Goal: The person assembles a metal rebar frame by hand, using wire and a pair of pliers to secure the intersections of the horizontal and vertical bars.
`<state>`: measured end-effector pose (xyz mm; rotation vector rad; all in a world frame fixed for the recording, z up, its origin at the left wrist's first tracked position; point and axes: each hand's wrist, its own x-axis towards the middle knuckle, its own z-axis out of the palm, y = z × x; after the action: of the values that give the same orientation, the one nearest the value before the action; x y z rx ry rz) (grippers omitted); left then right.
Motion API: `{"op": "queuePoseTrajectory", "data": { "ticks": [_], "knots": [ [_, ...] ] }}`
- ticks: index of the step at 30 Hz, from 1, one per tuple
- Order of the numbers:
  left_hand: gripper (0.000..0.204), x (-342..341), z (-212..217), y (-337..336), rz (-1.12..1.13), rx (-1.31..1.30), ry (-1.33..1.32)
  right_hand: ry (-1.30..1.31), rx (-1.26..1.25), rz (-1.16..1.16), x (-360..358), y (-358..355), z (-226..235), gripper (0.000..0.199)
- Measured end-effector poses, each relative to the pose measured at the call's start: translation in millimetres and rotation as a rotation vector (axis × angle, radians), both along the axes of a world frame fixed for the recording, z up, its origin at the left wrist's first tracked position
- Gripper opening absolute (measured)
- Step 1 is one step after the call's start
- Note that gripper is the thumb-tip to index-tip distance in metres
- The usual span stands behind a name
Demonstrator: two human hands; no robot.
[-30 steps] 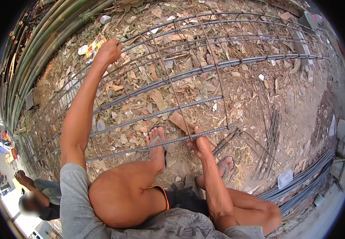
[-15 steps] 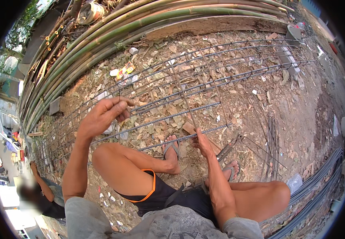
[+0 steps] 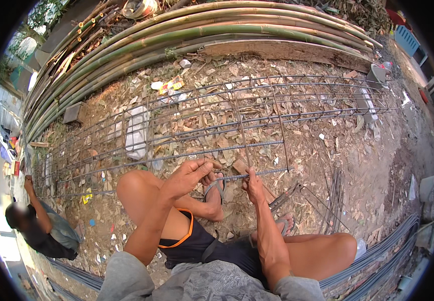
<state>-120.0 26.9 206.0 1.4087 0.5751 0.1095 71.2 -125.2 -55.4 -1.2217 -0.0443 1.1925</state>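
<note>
Apparently sets a stirrup (image 3: pixel 242 131) along the near ribbed rebar (image 3: pixel 272 172) of the cage (image 3: pixel 257 145), pinching that bar beside their crossing with the right hand (image 3: pixel 253 184), curling the left hand (image 3: pixel 191 176) nearby around possibly nothing (impossible to tell), and likely needing a steady crossing next.

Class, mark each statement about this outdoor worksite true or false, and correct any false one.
1. The right hand grips a grey ribbed steel bar. True.
2. The long green-and-tan bamboo poles lie nearer the wearer than the steel-bar cage. False: they lie beyond it.
3. The whitish oblong block is right of the left hand. False: it lies left.
4. A flat brown wooden plank lies alongside the poles. True.
5. Another person in a dark top is at the picture's left. True.
</note>
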Motion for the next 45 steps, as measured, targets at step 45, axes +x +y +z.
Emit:
{"op": "queuePoseTrajectory", "data": {
  "ticks": [45],
  "knots": [
    [0.046,24,-160,-113,-0.115,-0.258,0.253,-0.077,0.185,-0.251,-35,-50,117,0.026]
  ]
}}
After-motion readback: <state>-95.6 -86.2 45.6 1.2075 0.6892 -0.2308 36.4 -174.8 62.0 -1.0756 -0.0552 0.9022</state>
